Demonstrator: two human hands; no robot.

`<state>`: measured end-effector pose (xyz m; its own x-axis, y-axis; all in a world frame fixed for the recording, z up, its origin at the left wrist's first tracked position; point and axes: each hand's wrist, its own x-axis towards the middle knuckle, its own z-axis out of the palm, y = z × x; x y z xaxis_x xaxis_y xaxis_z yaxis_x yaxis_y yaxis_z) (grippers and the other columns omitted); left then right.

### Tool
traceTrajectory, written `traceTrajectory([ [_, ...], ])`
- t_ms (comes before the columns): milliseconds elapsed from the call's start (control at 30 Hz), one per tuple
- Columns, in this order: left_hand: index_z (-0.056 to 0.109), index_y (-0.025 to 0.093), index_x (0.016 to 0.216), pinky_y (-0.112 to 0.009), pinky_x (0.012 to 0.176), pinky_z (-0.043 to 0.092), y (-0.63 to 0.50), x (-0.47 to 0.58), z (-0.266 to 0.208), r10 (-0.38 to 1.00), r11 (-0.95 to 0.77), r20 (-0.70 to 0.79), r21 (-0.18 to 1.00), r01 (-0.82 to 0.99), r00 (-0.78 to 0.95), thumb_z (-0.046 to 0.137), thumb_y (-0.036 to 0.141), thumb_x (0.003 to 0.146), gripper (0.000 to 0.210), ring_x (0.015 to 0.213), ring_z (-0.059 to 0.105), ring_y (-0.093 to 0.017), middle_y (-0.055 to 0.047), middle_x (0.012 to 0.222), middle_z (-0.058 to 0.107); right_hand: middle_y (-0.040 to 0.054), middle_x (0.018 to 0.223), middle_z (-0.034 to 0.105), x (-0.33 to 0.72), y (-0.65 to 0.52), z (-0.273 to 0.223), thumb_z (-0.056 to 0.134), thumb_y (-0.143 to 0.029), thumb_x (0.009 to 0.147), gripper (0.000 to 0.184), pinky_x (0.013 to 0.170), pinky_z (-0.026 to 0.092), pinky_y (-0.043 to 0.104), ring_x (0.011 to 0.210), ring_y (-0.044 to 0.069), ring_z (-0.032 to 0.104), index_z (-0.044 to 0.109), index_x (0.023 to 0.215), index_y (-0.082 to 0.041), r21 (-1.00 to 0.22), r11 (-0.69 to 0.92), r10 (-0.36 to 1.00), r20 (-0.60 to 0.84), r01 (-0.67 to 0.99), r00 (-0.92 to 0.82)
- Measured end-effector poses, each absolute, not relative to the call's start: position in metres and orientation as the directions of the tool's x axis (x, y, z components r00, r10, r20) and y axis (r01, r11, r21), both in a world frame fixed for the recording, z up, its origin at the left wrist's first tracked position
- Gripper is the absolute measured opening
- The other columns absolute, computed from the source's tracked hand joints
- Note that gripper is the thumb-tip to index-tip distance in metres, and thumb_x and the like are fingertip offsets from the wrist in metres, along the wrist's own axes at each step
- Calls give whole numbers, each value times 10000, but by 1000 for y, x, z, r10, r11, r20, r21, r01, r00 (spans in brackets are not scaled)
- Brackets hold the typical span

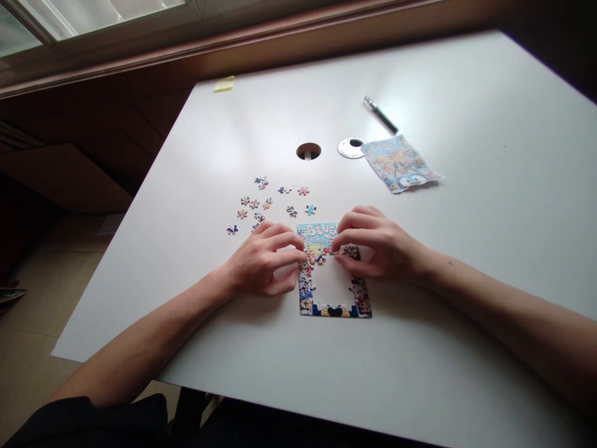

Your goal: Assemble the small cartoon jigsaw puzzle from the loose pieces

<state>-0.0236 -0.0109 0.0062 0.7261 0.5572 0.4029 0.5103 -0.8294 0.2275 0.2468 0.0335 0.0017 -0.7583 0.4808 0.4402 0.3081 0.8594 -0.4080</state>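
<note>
A partly assembled jigsaw puzzle (305,307) lies flat on the white table, its frame of colourful pieces joined around a bare white middle. My left hand (270,258) rests at the puzzle's left edge, fingers curved over it and the thumb apart from the index finger. Over the upper right part is my right hand (375,242), its thumb and index fingertip close together at a small puzzle piece. That piece is mostly hidden by the fingers. Loose puzzle pieces (254,204) are scattered beyond my left hand, with a blue piece (311,210) just above the puzzle.
A crumpled picture sheet (398,163) lies at the back right, beside a metal ring cover (347,147) and a dark pen-like tube (381,116). A round hole (308,151) opens in the white table (489,205). Yellow tape (224,84) marks the far left corner.
</note>
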Motion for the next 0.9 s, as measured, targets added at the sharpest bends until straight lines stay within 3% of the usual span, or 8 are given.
traceTrajectory([
  [200,651,245,1077,-381,918,425,-10,-23,4,530,-848,419,245,471,737,608,181,808,280,1037,616,-205,-8,1092,724,49,888,654,244,29,-1,675,-260,860,68,795,411,372,832,201,514,684,924,-239,-244,921,386,455,304,-803],
  [433,668,248,1035,-374,935,418,-10,-23,5,560,-828,411,295,476,719,597,191,808,245,1013,627,-188,10,1076,740,42,849,647,238,25,0,643,-221,899,60,775,400,338,824,184,508,696,873,-217,-212,911,413,461,354,-785],
  [700,666,246,1046,-384,949,418,-9,-24,5,561,-827,397,310,469,727,596,181,813,252,1012,621,-190,19,1087,735,53,864,643,238,24,-3,599,-228,928,96,770,382,338,827,185,507,688,959,-211,-112,929,364,446,353,-818],
  [900,672,253,1060,-380,946,418,-9,-23,5,564,-825,397,313,470,724,592,176,808,275,1013,617,-190,17,1089,737,58,860,642,237,23,-3,591,-219,930,97,762,386,332,814,183,508,681,958,-198,-140,927,372,442,347,-816],
])
